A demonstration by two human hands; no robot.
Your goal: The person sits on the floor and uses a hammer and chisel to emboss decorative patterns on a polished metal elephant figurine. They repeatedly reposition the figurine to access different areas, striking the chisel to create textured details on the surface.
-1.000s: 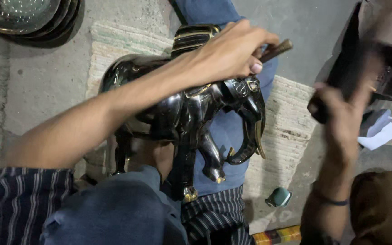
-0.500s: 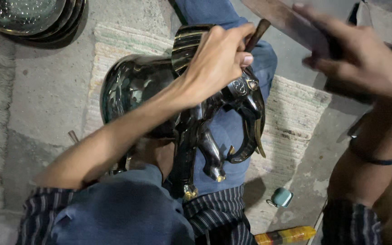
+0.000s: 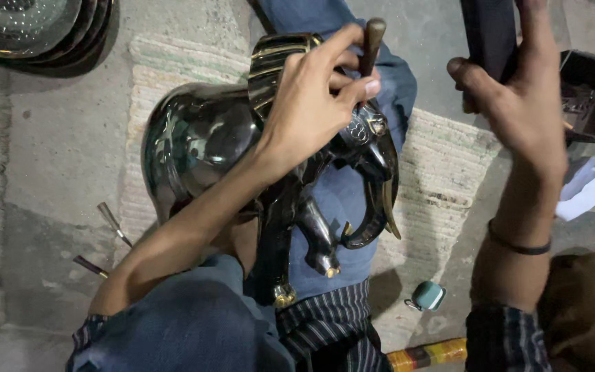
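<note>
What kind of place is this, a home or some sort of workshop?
Most likely a small metal-craft workshop, worked on the floor. The left hand sets a chisel-like tool against a shiny dark metal elephant held on the lap, spare tools lie on bare concrete, and metal bowls are stacked nearby.

i've got the elephant figure lying across my lap on the mat, bowls stacked far left, two rods on the floor left, paper right.
</note>
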